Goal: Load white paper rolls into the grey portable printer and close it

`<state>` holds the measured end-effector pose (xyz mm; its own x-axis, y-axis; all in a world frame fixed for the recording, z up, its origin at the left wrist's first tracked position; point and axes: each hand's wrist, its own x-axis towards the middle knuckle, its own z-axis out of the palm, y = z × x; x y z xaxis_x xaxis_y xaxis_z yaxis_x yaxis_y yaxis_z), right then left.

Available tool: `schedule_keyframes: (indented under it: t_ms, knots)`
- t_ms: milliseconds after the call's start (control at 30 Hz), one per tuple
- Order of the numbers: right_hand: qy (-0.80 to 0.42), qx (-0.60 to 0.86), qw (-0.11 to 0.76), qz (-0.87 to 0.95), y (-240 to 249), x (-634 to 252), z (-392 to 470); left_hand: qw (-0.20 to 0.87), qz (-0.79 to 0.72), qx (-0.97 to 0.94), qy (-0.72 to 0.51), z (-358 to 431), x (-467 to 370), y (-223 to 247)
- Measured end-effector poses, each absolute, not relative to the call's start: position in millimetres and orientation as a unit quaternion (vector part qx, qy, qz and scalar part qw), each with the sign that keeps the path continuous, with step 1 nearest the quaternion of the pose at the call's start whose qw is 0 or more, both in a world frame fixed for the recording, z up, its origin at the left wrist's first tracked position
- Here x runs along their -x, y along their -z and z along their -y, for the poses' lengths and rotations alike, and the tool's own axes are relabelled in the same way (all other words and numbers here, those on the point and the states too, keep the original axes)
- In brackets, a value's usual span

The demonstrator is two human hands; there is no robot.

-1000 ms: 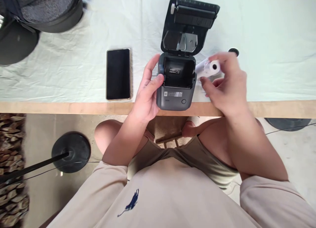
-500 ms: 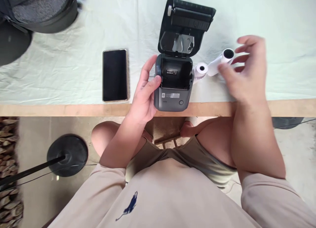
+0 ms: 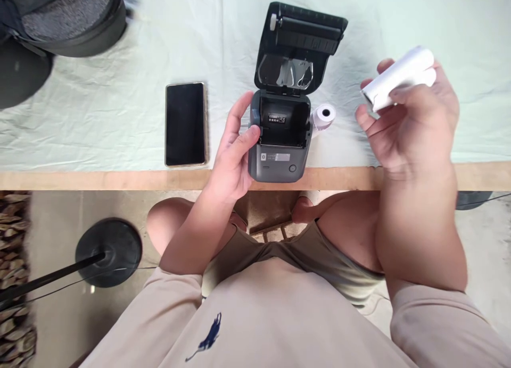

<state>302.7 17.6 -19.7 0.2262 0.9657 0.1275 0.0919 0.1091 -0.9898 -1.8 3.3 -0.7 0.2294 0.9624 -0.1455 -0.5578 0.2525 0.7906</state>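
Note:
My left hand (image 3: 236,150) grips the left side of a dark grey portable label printer (image 3: 275,163) at the table's front edge. Its lid (image 3: 301,43) stands flipped up, and the paper bay inside holds no roll. Off to the right, my right hand (image 3: 415,115) is closed around a white paper roll (image 3: 401,75), raised above the cloth and tilted. A smaller white paper roll (image 3: 325,115) with a dark core lies just right of the printer, partly hidden behind it.
A smartphone (image 3: 186,124) with a dark screen lies left of the printer. At the far left top is a black bag-like object (image 3: 75,22). Pale cloth (image 3: 136,118) covers the table, whose wooden edge (image 3: 99,180) runs along the front. A round black stand base (image 3: 108,248) is on the floor.
My right hand has taken hold of the larger paper roll and lifted it to the right, away from the smaller roll. The printer and my left hand stay nearly in place.

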Motion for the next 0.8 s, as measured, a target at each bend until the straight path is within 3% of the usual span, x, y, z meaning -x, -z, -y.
schedule_keyframes:
  t_ms: [100,333,400,567,633,700,800]
  knots:
    - [-0.452,0.502,0.554,0.486,26.9,-314.0,-19.7,0.719,-0.328,-0.314,-0.526,-3.1,1.7,-0.6]
    - [-0.344,0.449,0.615,0.548,10.8,-278.1,-9.0,0.729,-0.311,-0.299,-0.532,-0.2,0.4,0.0]
    - [-0.375,0.397,0.612,0.572,-1.4,-269.3,-3.2,0.732,-0.303,-0.295,-0.533,0.6,0.0,0.3]
    - [-0.535,0.385,0.511,0.552,-17.4,-249.5,4.6,0.733,-0.308,-0.3,-0.527,0.9,-0.8,-0.2]
    - [-0.482,0.394,0.536,0.57,-21.3,-233.7,8.8,0.732,-0.316,-0.306,-0.521,0.7,-1.4,-0.7]
    - [-0.351,0.402,0.568,0.626,-28.0,-215.3,14.8,0.733,-0.321,-0.31,-0.513,0.6,-2.0,-1.0]
    - [-0.164,0.442,0.499,0.727,-40.8,-193.6,23.7,0.735,-0.316,-0.312,-0.513,0.6,-2.3,-0.9]
